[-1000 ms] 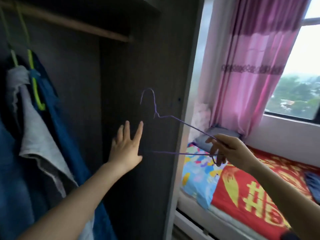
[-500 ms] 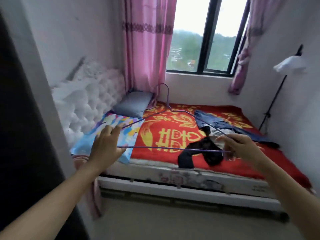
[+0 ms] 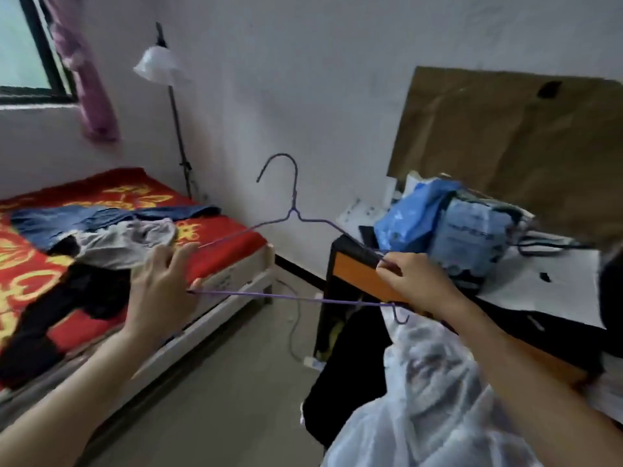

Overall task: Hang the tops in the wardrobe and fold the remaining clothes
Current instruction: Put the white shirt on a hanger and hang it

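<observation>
Grip of right hand (image 3: 418,284) on hanger (image 3: 269,295), left hand (image 3: 161,291) touching, clothes (image 3: 124,241) on bed (image 3: 232,234)

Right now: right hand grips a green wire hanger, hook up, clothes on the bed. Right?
Not quite: the hanger is purple, not green, as the head view shows. The right hand does grip it, hook up, and clothes lie on the bed.

Both arms extended forward. Left hand (image 3: 161,291) fingers loosely straight; right hand (image 3: 416,281) pinching hanger (image 3: 292,211).
</observation>
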`<control>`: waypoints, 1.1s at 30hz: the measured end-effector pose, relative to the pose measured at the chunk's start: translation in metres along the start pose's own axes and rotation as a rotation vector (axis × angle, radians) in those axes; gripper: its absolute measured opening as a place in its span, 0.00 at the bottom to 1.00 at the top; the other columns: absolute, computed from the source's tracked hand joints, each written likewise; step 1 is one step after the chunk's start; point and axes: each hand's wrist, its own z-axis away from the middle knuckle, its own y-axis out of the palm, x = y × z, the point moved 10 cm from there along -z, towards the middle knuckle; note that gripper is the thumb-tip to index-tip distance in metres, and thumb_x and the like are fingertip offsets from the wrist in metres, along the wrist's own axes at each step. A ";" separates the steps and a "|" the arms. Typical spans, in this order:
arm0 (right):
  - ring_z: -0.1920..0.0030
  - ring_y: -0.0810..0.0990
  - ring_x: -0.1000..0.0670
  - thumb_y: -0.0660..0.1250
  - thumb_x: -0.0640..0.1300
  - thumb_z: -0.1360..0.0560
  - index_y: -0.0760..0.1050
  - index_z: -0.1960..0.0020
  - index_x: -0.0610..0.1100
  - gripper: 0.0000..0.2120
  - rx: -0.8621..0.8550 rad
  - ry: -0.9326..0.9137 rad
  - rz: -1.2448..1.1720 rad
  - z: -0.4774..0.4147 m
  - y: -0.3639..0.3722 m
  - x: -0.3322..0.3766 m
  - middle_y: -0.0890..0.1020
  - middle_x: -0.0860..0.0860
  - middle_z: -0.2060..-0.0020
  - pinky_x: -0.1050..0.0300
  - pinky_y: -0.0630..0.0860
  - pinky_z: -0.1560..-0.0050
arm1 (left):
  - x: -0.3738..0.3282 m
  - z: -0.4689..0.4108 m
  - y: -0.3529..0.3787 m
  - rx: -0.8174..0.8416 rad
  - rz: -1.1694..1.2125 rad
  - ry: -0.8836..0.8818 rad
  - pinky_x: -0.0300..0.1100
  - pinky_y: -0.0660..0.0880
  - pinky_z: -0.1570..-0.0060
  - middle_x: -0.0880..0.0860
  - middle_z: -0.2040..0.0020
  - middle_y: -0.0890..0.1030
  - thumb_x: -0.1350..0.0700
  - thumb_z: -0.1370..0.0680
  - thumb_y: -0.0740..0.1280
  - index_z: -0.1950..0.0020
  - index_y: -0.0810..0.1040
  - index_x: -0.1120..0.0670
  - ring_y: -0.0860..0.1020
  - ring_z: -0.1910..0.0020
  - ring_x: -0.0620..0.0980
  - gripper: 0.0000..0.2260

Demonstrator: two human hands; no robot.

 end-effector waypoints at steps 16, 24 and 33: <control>0.85 0.59 0.59 0.61 0.36 0.22 0.74 0.59 0.39 0.07 -0.771 0.988 -0.546 0.356 -0.148 -0.207 0.63 0.55 0.84 0.71 0.54 0.84 | -0.389 0.087 0.204 0.756 0.102 0.755 0.59 0.49 0.29 0.59 0.23 0.45 0.29 0.27 0.51 0.23 0.40 0.50 0.45 0.24 0.60 0.41; 0.79 0.68 0.56 0.63 0.40 0.23 0.62 0.58 0.43 0.10 -0.617 1.184 -0.391 0.336 -0.073 -0.233 0.70 0.45 0.70 0.63 0.63 0.78 | -0.362 0.086 0.221 0.816 0.193 0.694 0.47 0.61 0.38 0.48 0.35 0.71 0.35 0.24 0.56 0.38 0.71 0.47 0.65 0.33 0.51 0.21; 0.42 0.76 0.37 0.62 0.47 0.22 0.58 0.37 0.33 0.23 -0.194 1.158 0.183 0.234 -0.024 -0.282 0.78 0.36 0.43 0.48 0.72 0.50 | -0.282 0.121 0.180 0.628 0.380 0.160 0.57 0.68 0.42 0.62 0.30 0.68 0.46 0.28 0.71 0.39 0.77 0.56 0.66 0.32 0.63 0.21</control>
